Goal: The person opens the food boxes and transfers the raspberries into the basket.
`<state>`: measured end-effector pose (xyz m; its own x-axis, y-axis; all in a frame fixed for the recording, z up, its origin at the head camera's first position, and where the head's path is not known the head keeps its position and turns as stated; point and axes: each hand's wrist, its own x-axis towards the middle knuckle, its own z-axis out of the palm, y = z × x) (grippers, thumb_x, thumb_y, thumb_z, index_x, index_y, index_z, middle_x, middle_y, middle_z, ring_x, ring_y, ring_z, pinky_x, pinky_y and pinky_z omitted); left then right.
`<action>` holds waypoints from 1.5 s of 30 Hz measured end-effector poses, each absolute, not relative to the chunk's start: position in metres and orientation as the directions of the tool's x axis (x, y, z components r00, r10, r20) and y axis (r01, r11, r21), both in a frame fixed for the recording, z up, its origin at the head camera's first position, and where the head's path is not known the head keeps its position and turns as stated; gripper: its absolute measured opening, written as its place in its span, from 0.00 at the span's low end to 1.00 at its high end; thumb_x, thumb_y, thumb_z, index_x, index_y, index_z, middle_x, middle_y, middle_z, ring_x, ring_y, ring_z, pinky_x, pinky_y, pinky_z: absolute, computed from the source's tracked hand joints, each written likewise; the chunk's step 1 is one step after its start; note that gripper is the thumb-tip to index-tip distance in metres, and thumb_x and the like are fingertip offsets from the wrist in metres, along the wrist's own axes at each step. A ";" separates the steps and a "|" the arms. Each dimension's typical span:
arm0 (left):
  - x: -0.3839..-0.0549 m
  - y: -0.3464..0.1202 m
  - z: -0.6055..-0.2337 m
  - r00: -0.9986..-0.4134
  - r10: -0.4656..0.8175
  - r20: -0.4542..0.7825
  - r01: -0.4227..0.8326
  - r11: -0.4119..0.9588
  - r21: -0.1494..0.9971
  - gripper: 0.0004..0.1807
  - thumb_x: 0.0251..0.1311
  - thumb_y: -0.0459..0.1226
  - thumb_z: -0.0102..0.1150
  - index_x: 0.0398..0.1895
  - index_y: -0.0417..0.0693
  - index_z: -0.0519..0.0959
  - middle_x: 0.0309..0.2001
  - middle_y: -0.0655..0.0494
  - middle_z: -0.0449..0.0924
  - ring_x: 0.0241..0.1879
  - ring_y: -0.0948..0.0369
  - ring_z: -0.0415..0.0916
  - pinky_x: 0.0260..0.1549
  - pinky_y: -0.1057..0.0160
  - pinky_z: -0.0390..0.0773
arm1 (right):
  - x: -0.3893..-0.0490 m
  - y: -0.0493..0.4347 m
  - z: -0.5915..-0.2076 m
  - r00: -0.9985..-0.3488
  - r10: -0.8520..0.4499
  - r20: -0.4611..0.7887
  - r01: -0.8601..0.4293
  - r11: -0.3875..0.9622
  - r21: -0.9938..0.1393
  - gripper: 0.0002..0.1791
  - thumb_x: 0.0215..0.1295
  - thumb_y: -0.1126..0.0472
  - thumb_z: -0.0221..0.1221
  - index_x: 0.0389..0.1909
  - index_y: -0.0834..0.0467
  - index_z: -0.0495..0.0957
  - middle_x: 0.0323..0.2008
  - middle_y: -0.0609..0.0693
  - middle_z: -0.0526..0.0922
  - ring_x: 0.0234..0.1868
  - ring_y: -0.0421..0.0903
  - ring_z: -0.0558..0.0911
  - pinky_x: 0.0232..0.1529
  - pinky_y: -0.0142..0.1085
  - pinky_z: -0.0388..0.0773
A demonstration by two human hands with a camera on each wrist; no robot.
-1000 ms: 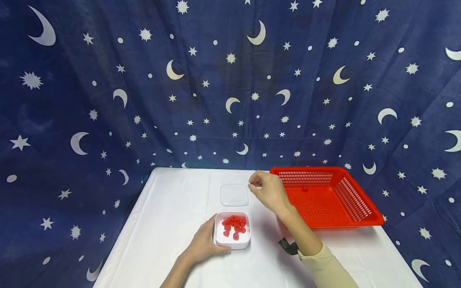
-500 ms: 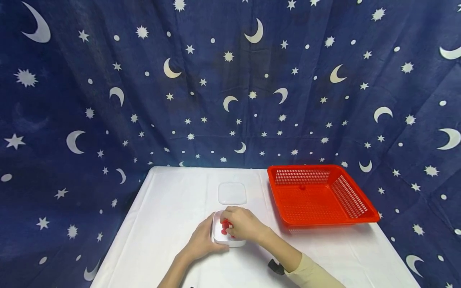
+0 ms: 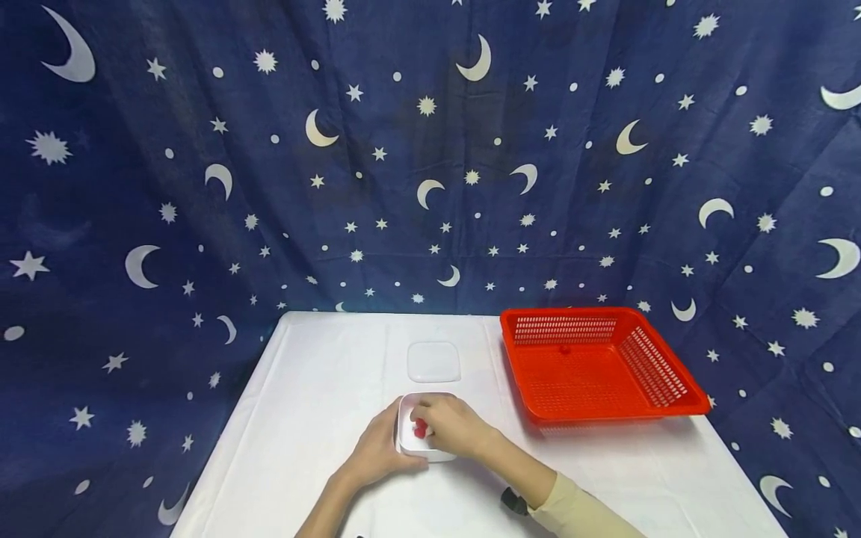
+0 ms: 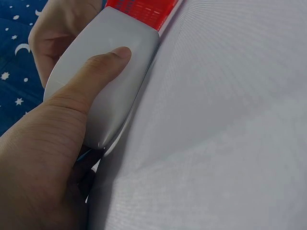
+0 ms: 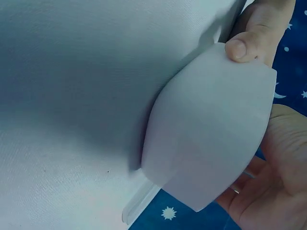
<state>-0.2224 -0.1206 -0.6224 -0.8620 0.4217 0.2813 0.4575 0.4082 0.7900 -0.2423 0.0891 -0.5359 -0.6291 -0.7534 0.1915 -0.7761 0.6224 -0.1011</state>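
Note:
A small white square box (image 3: 406, 437) stands on the white-covered table, in front of me. My left hand (image 3: 378, 450) holds it from the left, its thumb (image 4: 112, 60) against the near wall in the left wrist view. Into the box reaches my right hand (image 3: 459, 426), fingers bent down inside the rim. Small red raspberry-like pieces (image 3: 420, 429) show beside those fingers; the hand covers the others. In the right wrist view the box wall (image 5: 206, 124) hides the fingertips, so whether they pinch a piece is not visible.
Behind the box lies a clear flat lid (image 3: 433, 362). A red slotted basket (image 3: 625, 412) stands at the back right, with one small red piece (image 3: 564, 349) in it. A dark blue curtain (image 3: 430, 224) with moons and stars hangs behind the table.
My right hand has come from above the table beside the lid, down and left into the box, then slightly deeper among the red pieces. My left hand keeps its hold on the box.

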 end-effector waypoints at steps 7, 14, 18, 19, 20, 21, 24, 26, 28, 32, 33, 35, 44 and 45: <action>-0.224 -0.118 -0.619 -0.857 0.422 0.296 0.469 0.402 0.786 0.61 0.45 0.58 0.82 0.81 0.62 0.55 0.71 0.65 0.71 0.66 0.60 0.74 0.65 0.47 0.77 | -0.245 0.089 -0.538 -0.598 -0.770 0.222 -0.797 0.601 -0.060 0.12 0.50 0.63 0.79 0.35 0.54 0.88 0.37 0.42 0.82 0.33 0.35 0.75 0.40 0.27 0.79; -0.224 -0.118 -0.620 -0.871 0.412 0.266 0.440 0.415 0.797 0.61 0.42 0.59 0.83 0.79 0.61 0.59 0.68 0.70 0.72 0.66 0.64 0.73 0.65 0.49 0.77 | -0.247 0.087 -0.538 -0.614 -0.760 0.215 -0.788 0.608 -0.098 0.13 0.49 0.67 0.77 0.22 0.50 0.81 0.15 0.34 0.67 0.21 0.33 0.65 0.26 0.23 0.66; -0.225 -0.119 -0.621 -0.865 0.421 0.272 0.447 0.403 0.798 0.60 0.43 0.58 0.83 0.79 0.60 0.59 0.67 0.69 0.73 0.64 0.65 0.74 0.64 0.51 0.78 | -0.247 0.087 -0.537 -0.610 -0.763 0.213 -0.790 0.606 -0.092 0.15 0.46 0.71 0.73 0.17 0.51 0.79 0.12 0.35 0.60 0.20 0.35 0.60 0.23 0.24 0.59; -0.225 -0.119 -0.621 -0.863 0.423 0.275 0.451 0.401 0.798 0.60 0.43 0.58 0.83 0.79 0.60 0.58 0.67 0.68 0.73 0.63 0.64 0.75 0.63 0.51 0.78 | -0.248 0.088 -0.537 -0.608 -0.765 0.213 -0.792 0.605 -0.087 0.15 0.45 0.73 0.72 0.16 0.51 0.78 0.11 0.35 0.59 0.20 0.35 0.59 0.23 0.24 0.59; -0.225 -0.119 -0.621 -0.863 0.423 0.278 0.453 0.401 0.796 0.61 0.43 0.58 0.83 0.80 0.60 0.58 0.67 0.68 0.73 0.63 0.64 0.75 0.63 0.51 0.78 | -0.248 0.088 -0.537 -0.606 -0.767 0.211 -0.793 0.603 -0.086 0.15 0.44 0.73 0.71 0.15 0.51 0.78 0.11 0.35 0.58 0.20 0.35 0.58 0.23 0.24 0.58; -0.225 -0.119 -0.621 -0.863 0.421 0.277 0.451 0.400 0.798 0.60 0.44 0.58 0.83 0.80 0.61 0.58 0.67 0.68 0.74 0.63 0.63 0.75 0.62 0.51 0.78 | -0.248 0.088 -0.537 -0.607 -0.768 0.207 -0.793 0.603 -0.089 0.16 0.44 0.74 0.71 0.14 0.51 0.78 0.11 0.35 0.58 0.20 0.35 0.58 0.23 0.24 0.58; -0.225 -0.120 -0.620 -0.865 0.419 0.277 0.449 0.397 0.800 0.60 0.43 0.58 0.83 0.79 0.60 0.58 0.67 0.66 0.74 0.63 0.62 0.76 0.62 0.51 0.79 | -0.248 0.088 -0.538 -0.605 -0.773 0.190 -0.794 0.602 -0.080 0.17 0.45 0.73 0.71 0.13 0.50 0.77 0.10 0.35 0.58 0.20 0.34 0.59 0.24 0.24 0.59; -0.224 -0.121 -0.620 -0.866 0.418 0.275 0.446 0.397 0.802 0.60 0.43 0.57 0.84 0.79 0.60 0.59 0.67 0.66 0.74 0.63 0.61 0.76 0.62 0.50 0.78 | -0.248 0.087 -0.538 -0.605 -0.776 0.181 -0.795 0.603 -0.072 0.19 0.45 0.72 0.72 0.13 0.49 0.76 0.10 0.35 0.58 0.20 0.35 0.59 0.25 0.24 0.61; -0.224 -0.120 -0.620 -0.869 0.415 0.268 0.439 0.399 0.805 0.61 0.43 0.57 0.84 0.79 0.61 0.59 0.67 0.65 0.74 0.63 0.61 0.75 0.62 0.50 0.78 | -0.248 0.087 -0.538 -0.601 -0.780 0.176 -0.798 0.600 -0.062 0.20 0.45 0.72 0.72 0.12 0.48 0.75 0.10 0.35 0.59 0.19 0.35 0.59 0.26 0.25 0.61; -0.223 -0.120 -0.621 -0.873 0.411 0.262 0.433 0.408 0.804 0.61 0.42 0.57 0.84 0.80 0.64 0.58 0.68 0.65 0.74 0.64 0.62 0.75 0.63 0.51 0.77 | -0.248 0.087 -0.538 -0.591 -0.789 0.168 -0.804 0.592 -0.050 0.20 0.45 0.72 0.72 0.12 0.48 0.74 0.10 0.35 0.58 0.19 0.35 0.59 0.25 0.25 0.61; -0.223 -0.119 -0.621 -0.873 0.411 0.264 0.435 0.409 0.802 0.61 0.42 0.58 0.84 0.80 0.64 0.58 0.68 0.65 0.74 0.64 0.62 0.75 0.63 0.51 0.78 | -0.248 0.087 -0.538 -0.588 -0.791 0.168 -0.806 0.589 -0.047 0.19 0.45 0.72 0.72 0.12 0.49 0.75 0.10 0.35 0.59 0.19 0.35 0.59 0.25 0.26 0.61; -0.224 -0.119 -0.621 -0.872 0.409 0.268 0.438 0.410 0.800 0.61 0.42 0.58 0.84 0.79 0.64 0.58 0.67 0.66 0.74 0.63 0.62 0.75 0.62 0.52 0.78 | -0.249 0.087 -0.538 -0.584 -0.794 0.171 -0.809 0.585 -0.046 0.18 0.46 0.72 0.72 0.12 0.49 0.76 0.10 0.35 0.59 0.19 0.35 0.60 0.26 0.26 0.62; -0.223 -0.120 -0.621 -0.876 0.405 0.262 0.435 0.428 0.792 0.63 0.43 0.60 0.83 0.81 0.63 0.56 0.70 0.64 0.73 0.66 0.59 0.74 0.65 0.46 0.76 | -0.250 0.089 -0.535 -0.609 -0.783 0.125 -0.792 0.594 -0.139 0.15 0.48 0.70 0.74 0.17 0.49 0.82 0.11 0.34 0.64 0.20 0.35 0.63 0.25 0.23 0.63; -0.223 -0.120 -0.621 -0.876 0.404 0.262 0.435 0.428 0.792 0.62 0.43 0.60 0.83 0.81 0.64 0.56 0.70 0.65 0.73 0.66 0.60 0.74 0.65 0.46 0.76 | -0.250 0.089 -0.534 -0.610 -0.783 0.122 -0.791 0.594 -0.146 0.14 0.48 0.70 0.74 0.18 0.49 0.83 0.12 0.34 0.65 0.20 0.35 0.64 0.26 0.23 0.64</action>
